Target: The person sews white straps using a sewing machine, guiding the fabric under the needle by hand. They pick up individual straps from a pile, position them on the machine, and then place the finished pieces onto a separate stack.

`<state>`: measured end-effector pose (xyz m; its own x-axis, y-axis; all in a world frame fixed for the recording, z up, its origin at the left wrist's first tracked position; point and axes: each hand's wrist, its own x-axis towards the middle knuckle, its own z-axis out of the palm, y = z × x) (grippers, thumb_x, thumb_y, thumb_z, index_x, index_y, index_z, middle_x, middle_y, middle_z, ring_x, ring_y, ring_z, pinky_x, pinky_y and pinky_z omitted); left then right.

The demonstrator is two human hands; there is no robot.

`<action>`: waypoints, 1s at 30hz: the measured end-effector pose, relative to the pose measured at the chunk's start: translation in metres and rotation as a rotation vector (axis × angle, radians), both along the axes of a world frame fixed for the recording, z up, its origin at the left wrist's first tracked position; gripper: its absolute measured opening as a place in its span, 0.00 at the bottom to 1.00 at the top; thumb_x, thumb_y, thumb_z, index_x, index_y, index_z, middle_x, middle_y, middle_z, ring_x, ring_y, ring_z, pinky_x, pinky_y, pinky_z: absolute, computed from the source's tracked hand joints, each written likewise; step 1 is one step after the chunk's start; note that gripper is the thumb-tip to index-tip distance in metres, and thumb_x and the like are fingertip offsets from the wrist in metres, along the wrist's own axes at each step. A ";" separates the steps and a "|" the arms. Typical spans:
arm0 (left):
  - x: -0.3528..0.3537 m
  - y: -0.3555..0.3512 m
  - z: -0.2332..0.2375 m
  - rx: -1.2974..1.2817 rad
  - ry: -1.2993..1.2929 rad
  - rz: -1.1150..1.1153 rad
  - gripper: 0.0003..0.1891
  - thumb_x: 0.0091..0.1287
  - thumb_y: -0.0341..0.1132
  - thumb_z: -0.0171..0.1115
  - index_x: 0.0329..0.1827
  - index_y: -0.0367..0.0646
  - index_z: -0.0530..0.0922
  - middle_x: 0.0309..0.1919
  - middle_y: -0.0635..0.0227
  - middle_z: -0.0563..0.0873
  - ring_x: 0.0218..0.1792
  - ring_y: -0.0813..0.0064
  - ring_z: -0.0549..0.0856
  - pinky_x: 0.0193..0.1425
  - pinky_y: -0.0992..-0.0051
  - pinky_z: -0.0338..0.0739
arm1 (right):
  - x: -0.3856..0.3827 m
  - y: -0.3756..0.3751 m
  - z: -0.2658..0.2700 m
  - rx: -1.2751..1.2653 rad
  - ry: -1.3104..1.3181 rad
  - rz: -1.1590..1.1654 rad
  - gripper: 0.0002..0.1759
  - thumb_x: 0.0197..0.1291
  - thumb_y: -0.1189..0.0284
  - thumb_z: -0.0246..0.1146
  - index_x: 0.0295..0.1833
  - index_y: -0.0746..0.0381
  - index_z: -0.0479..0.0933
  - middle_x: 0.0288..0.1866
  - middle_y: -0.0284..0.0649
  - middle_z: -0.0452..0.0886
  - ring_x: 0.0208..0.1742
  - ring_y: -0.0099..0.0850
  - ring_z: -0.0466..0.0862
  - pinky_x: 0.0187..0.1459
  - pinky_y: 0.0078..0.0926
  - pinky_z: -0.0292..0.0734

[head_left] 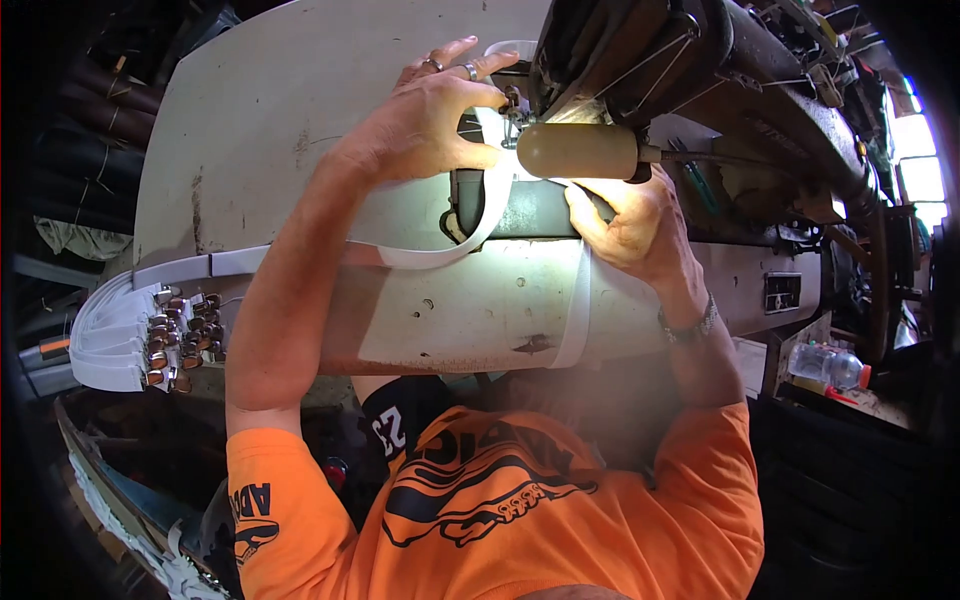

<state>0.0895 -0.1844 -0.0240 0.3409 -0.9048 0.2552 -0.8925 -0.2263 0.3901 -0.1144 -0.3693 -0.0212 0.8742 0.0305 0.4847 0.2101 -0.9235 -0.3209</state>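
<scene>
My left hand (430, 115) is by the sewing machine's needle area, its fingers spread and its thumb and forefinger apart on either side of a white strap (493, 205). Rings show on two of its fingers. From there the strap curves down and left under my left forearm. My right hand (635, 225) is on the other side of the needle, closed with thumb and finger together at the white strap, whose hanging length (578, 310) drops over the table's front edge. A pale cylinder-shaped part (577, 151) partly hides the right fingers. Bright light washes out the stitching spot.
The dark sewing machine (760, 120) fills the upper right. A bundle of white straps (105, 345) with metal buckles (180, 335) hangs at the worn table's (250, 110) left end. Clear plastic bottles (825, 365) stand at the right. A green-handled tool (700, 185) lies behind my right hand.
</scene>
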 end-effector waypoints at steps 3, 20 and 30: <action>-0.004 -0.001 0.006 0.016 0.029 0.019 0.26 0.56 0.41 0.83 0.57 0.41 0.88 0.78 0.59 0.76 0.86 0.57 0.58 0.87 0.55 0.54 | 0.003 -0.003 -0.003 -0.004 -0.087 -0.006 0.04 0.56 0.75 0.69 0.36 0.64 0.88 0.34 0.42 0.83 0.37 0.43 0.82 0.45 0.40 0.77; -0.007 0.004 -0.004 -0.075 -0.010 0.049 0.24 0.52 0.43 0.81 0.53 0.45 0.91 0.71 0.70 0.84 0.74 0.53 0.71 0.80 0.60 0.68 | 0.002 -0.014 -0.011 0.001 -0.032 -0.024 0.08 0.57 0.73 0.72 0.28 0.64 0.83 0.28 0.41 0.77 0.33 0.42 0.79 0.42 0.39 0.76; -0.012 0.004 -0.001 -0.072 -0.004 0.092 0.22 0.51 0.41 0.81 0.51 0.46 0.92 0.69 0.71 0.86 0.74 0.52 0.72 0.78 0.59 0.71 | 0.004 -0.014 -0.011 0.006 -0.056 -0.004 0.10 0.57 0.74 0.72 0.26 0.64 0.80 0.27 0.40 0.75 0.32 0.41 0.78 0.43 0.39 0.77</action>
